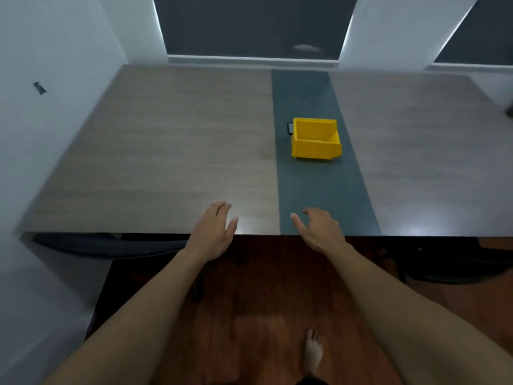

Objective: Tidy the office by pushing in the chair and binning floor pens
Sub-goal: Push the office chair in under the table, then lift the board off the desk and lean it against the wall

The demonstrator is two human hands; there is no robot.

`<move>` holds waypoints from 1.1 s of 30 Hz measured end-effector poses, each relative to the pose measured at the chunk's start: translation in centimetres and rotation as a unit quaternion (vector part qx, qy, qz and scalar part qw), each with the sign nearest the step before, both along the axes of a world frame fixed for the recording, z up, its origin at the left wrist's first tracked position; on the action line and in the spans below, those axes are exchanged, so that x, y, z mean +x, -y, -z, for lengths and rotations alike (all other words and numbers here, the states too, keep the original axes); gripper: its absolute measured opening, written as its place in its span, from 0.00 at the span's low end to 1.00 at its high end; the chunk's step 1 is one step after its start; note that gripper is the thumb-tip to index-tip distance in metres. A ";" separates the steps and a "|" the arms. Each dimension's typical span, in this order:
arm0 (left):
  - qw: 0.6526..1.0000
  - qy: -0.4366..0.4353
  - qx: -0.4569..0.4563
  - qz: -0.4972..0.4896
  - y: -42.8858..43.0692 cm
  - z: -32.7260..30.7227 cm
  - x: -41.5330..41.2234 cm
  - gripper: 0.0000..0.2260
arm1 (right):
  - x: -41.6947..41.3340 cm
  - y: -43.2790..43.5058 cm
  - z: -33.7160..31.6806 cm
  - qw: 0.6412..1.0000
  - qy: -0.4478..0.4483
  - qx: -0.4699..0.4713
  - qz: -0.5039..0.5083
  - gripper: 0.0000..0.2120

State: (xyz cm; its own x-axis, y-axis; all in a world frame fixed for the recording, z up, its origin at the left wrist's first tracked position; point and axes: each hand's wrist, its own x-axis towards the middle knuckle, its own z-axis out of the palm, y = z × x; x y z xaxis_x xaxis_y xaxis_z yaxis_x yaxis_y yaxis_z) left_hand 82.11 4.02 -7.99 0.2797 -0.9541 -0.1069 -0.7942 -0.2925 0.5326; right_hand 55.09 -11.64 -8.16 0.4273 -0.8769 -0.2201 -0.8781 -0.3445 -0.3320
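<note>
A yellow plastic bin (316, 138) stands on the dark centre strip of the wooden table (166, 151), and it looks empty. My left hand (215, 230) hovers over the table's near edge, fingers apart, holding nothing. My right hand (320, 230) is beside it over the dark strip, also with fingers spread and nothing in it. A dark chair (111, 245) sits tucked under the table's left part, only its top edge showing. A dark slender thing (198, 287) lies on the wooden floor below my left forearm; I cannot tell whether it is a pen.
A small black object (289, 128) lies against the bin's left side. Another dark chair (455, 262) shows under the table at the right. A white wall (41, 134) runs along the left. My bare foot (313, 354) stands on the reddish floor.
</note>
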 end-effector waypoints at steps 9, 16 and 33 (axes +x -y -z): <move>0.999 -0.026 0.027 0.012 12.6 5.7 -12.5 0.28 | -13.5 10.5 5.8 0.998 -0.015 0.064 0.013 0.40; 0.997 0.003 0.071 -0.011 19.3 13.3 -18.3 0.39 | -16.9 17.7 13.0 0.994 -0.046 0.099 -0.028 0.42; 0.983 0.184 0.011 -0.019 26.6 27.4 -21.0 0.37 | -14.7 21.9 26.1 0.991 -0.013 -0.123 -0.053 0.37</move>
State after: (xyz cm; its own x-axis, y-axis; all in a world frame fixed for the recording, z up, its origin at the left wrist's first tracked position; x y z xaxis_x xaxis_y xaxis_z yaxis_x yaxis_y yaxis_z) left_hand 61.15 -22.55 -35.41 0.3386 -0.9409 -0.0122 -0.9203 -0.3338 0.2042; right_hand 40.39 -33.55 -34.27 0.5171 -0.8557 -0.0179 -0.8398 -0.5032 -0.2036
